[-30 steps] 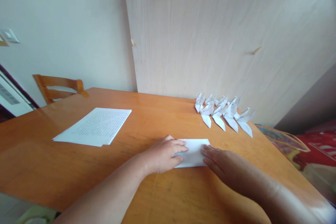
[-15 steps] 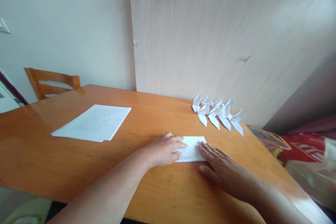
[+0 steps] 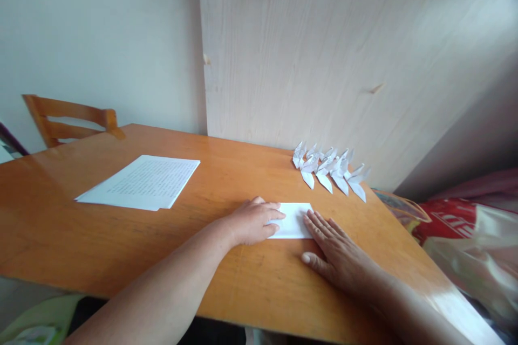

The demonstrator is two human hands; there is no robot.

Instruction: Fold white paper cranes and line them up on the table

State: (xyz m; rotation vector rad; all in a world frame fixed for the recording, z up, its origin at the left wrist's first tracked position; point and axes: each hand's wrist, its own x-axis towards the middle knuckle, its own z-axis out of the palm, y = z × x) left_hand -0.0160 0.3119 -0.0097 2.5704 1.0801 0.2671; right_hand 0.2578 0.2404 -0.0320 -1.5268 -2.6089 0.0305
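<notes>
A folded white sheet of paper [image 3: 294, 221] lies flat on the wooden table [image 3: 238, 285] in front of me. Over its left end rests my left hand [image 3: 256, 221], fingers spread and pressing on the paper. My right hand [image 3: 335, 245] lies flat with its fingertips on the paper's right end; its thumb is stretched out on the bare wood. Both hands are open, and they cover the two ends of the paper.
Several folded paper cranes [image 3: 329, 170] stand in rows at the far right by the wall. A stack of printed sheets [image 3: 141, 183] lies to the left. Behind the table's left corner is a wooden chair [image 3: 76, 116]. Bags [image 3: 453, 221] sit beyond the right edge.
The head view has shifted slightly, so everything sits a little higher and further left. The hands stay on the paper; my right thumb is spread a bit wider from the fingers.
</notes>
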